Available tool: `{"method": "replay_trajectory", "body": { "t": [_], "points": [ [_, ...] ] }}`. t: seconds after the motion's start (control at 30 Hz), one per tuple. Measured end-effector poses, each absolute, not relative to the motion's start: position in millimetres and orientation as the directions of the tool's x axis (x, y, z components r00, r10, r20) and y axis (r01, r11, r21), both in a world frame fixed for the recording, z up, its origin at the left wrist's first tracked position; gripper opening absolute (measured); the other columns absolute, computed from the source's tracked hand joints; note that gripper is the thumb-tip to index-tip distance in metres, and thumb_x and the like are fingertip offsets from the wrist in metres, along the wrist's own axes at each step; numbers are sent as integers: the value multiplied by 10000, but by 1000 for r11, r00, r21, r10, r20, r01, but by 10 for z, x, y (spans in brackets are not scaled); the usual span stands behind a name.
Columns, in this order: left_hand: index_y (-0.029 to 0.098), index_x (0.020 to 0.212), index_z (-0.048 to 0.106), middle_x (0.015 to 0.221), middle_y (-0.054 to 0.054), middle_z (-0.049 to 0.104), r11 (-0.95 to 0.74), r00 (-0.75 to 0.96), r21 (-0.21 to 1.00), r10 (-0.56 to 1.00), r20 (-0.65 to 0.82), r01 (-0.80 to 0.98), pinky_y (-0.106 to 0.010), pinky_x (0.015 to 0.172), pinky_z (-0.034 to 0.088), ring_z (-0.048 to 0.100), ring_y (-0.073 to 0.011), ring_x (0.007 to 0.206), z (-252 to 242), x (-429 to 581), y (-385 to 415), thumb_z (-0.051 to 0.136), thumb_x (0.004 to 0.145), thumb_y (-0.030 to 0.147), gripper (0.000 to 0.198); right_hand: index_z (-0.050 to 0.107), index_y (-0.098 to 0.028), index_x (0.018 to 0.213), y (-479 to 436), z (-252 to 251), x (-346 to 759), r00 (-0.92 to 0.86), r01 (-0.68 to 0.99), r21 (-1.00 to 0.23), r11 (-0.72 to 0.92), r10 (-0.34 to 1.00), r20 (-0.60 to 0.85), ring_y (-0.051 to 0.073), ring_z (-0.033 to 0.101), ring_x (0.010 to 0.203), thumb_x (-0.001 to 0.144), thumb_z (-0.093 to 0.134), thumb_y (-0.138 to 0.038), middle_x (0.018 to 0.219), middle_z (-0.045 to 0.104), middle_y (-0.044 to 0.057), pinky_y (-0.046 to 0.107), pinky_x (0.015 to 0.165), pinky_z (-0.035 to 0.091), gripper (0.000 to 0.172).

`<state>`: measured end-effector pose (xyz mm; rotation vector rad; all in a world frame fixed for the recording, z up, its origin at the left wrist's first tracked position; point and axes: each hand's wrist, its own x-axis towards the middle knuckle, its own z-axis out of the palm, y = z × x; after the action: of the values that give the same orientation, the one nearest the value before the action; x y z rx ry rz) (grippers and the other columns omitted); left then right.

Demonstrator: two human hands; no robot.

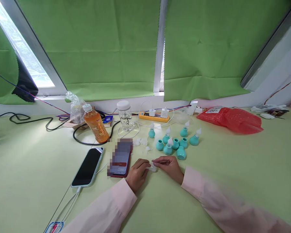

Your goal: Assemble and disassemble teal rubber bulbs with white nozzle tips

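Observation:
My left hand [137, 174] and my right hand [168, 166] rest on the pale green table [208, 181] and meet at a small clear plastic tip [152, 168], pinched between the fingers of both. Just beyond my hands stand several teal rubber bulbs [176, 142], some fitted with clear tips, some without. A few loose clear tips [140, 142] lie to the left of the bulbs. Both sleeves are pale pink.
A red phone [121, 158] and a dark phone on a cable [88, 166] lie left of my hands. Behind stand an orange drink bottle [95, 124], a clear jar [125, 116], a yellow power strip [154, 116] and a red plastic bag [230, 119]. Black cables [34, 120] run at left.

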<state>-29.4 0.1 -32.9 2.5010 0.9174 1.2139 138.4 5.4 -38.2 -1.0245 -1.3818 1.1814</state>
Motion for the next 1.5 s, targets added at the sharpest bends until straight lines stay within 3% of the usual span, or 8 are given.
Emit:
{"method": "replay_trajectory", "body": {
  "t": [0.4,0.6,0.73,0.87,1.0,1.23,1.37,1.5],
  "points": [
    [177,881,525,857,-52,566,-750,470,463,659,587,473,-277,691,473,530,-148,803,-336,-300,-20,428,707,33,246,669,-226,752,-10,-387,1375,-185,344,-723,599,798,574,159,560,617,708,560,-210,667,635,42,296,551,467,119],
    [165,965,526,856,-63,562,-756,467,445,649,601,480,-264,687,479,533,-148,798,-332,-296,-35,439,707,35,302,638,-239,837,-55,-382,1414,-408,374,-610,699,714,569,191,538,772,760,490,-211,772,649,48,354,678,450,169],
    [164,927,545,835,-68,550,-758,444,423,640,627,496,-250,650,480,540,-142,766,-340,-301,-40,433,723,48,260,600,-212,868,-95,-338,1382,-294,306,-752,584,809,509,183,554,749,727,532,-239,810,628,64,343,672,461,159],
    [156,861,545,800,-67,543,-795,435,398,591,679,459,-233,606,470,534,-132,731,-333,-286,-38,440,748,57,183,549,-181,804,-59,-307,1340,-180,37,-969,243,956,233,175,585,724,661,604,-304,770,625,57,295,605,485,196],
    [167,902,517,816,-68,548,-856,436,356,502,747,376,-250,616,460,516,-138,761,-307,-272,-42,438,760,43,204,577,-164,754,-7,-290,1331,-169,-67,-994,89,981,99,169,578,738,597,652,-355,768,625,49,284,627,476,258],
    [179,955,503,867,-78,541,-860,438,338,491,753,383,-277,655,461,508,-153,811,-314,-274,-74,433,765,45,243,631,-142,724,-8,-292,1356,-437,-52,-999,-8,899,15,107,521,521,701,526,-442,588,603,25,230,493,430,319],
    [172,928,526,869,-74,535,-767,391,476,634,668,430,-257,670,472,533,-139,794,-269,-260,-115,428,778,118,187,628,-145,712,-13,-300,1348,-377,-48,-999,14,925,31,108,513,517,679,550,-446,561,577,14,222,477,420,312],
    [150,947,526,871,-77,555,-551,318,770,829,459,323,-280,670,490,547,-162,795,-189,-239,-135,504,731,213,226,633,-142,735,-15,-306,1332,-323,-58,-997,47,944,63,100,500,503,675,562,-426,582,574,16,223,468,428,299]
  ]
}}
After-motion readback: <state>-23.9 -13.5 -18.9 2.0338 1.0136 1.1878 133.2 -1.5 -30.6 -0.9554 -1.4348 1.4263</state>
